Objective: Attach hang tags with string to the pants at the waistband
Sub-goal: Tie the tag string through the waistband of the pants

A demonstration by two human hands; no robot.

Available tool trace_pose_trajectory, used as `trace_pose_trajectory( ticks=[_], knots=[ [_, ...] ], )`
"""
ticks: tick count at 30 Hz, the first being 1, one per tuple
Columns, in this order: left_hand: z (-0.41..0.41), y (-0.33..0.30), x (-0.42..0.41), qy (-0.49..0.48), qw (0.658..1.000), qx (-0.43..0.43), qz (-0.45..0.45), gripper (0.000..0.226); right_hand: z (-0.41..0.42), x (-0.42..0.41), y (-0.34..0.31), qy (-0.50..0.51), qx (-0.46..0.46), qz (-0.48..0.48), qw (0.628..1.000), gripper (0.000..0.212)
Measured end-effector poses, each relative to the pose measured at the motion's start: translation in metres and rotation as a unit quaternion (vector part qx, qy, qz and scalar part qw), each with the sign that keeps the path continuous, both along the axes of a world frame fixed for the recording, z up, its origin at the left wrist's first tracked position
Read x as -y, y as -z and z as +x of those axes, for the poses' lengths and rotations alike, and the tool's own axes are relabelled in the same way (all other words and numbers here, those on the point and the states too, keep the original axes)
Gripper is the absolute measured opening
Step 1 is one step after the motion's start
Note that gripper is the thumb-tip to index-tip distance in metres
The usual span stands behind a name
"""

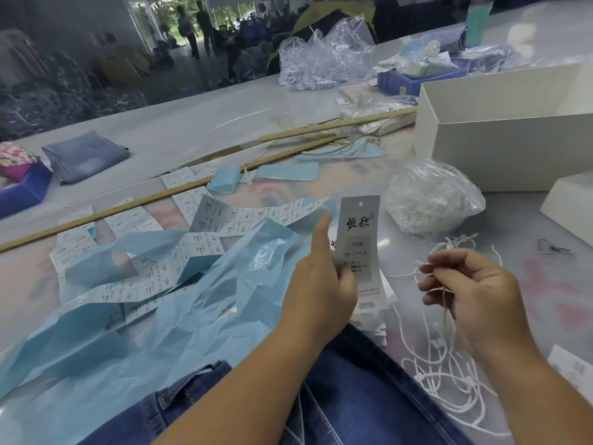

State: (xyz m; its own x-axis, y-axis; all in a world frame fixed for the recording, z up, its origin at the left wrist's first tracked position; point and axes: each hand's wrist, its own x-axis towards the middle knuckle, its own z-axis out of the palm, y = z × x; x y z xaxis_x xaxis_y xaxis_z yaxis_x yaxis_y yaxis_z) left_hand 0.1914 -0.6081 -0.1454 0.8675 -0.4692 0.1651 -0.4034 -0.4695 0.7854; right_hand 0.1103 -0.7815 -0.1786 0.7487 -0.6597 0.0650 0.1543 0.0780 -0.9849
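Setting: a large pale worktable (199, 123) in a workshop; an open doorway with standing figures shows at the upper left of the frame.
Left hand: the left hand (321, 284) holds a hang tag (357, 239) upright at centre frame, thumb pressed on its lower face, index finger straight and raised along its left edge, the other fingers curled behind.
Right hand: the right hand (471, 290) at lower right pinches a thin white string (446, 303) between thumb and curled fingertips; the string hangs down from the pinch.
Hang tag: narrow grey-white card, punched hole at top, black brush characters, a size panel printed "1103" and "S", red print lower down. Further tags (377, 319) are stacked just behind and below it.
Pants: dark blue denim jeans (353, 396) lie at the bottom centre under both forearms, light contrast stitching visible; the waistband cannot be made out with certainty.
Loose strings: a tangle of white strings (449, 380) lies on the table at lower right, beside the jeans.
Surroundings: crumpled blue backing sheets (192, 316) and strips of printed stickers (250, 216) cover the left centre; a clear bag of strings (433, 200) sits right of the tag; white boxes (500, 136) at upper right; two wooden rulers (337, 125) cross the table; folded denim (85, 155) at left.
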Motion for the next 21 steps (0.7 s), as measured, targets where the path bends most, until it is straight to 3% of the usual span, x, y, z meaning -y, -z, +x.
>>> trace_pose_trajectory(
  ticks=[3, 5, 7, 9, 13, 15, 21],
  knots=[
    [-0.001, -0.002, 0.000, 0.018, 1.000, 0.003, -0.010, 0.050, 0.001, 0.002, -0.004, -0.044, 0.029, 0.107, 0.993, 0.045],
    [-0.002, -0.002, 0.002, 0.018, 1.000, 0.008, -0.024, 0.059, -0.001, 0.002, -0.011, -0.067, 0.039, 0.124, 0.989, 0.043],
    [-0.003, 0.001, 0.005, 0.008, 0.999, 0.009, -0.032, 0.075, -0.003, -0.003, -0.020, -0.084, 0.033, 0.073, 0.993, 0.038],
    [-0.007, -0.002, 0.006, 0.016, 0.999, -0.015, -0.038, 0.074, -0.008, -0.010, -0.028, -0.098, 0.026, 0.014, 0.995, 0.036],
    [-0.024, -0.031, -0.001, 0.055, 0.993, -0.070, -0.078, 0.027, -0.018, -0.031, -0.055, -0.133, 0.023, -0.077, 0.988, 0.028],
    [-0.035, -0.046, -0.009, 0.063, 0.987, -0.095, -0.113, 0.019, -0.024, -0.040, -0.071, -0.142, 0.025, -0.134, 0.980, 0.028],
    [-0.081, -0.086, -0.054, 0.114, 0.968, -0.140, -0.176, 0.040, -0.058, -0.074, -0.123, -0.249, 0.051, -0.246, 0.935, 0.027]
  ],
)
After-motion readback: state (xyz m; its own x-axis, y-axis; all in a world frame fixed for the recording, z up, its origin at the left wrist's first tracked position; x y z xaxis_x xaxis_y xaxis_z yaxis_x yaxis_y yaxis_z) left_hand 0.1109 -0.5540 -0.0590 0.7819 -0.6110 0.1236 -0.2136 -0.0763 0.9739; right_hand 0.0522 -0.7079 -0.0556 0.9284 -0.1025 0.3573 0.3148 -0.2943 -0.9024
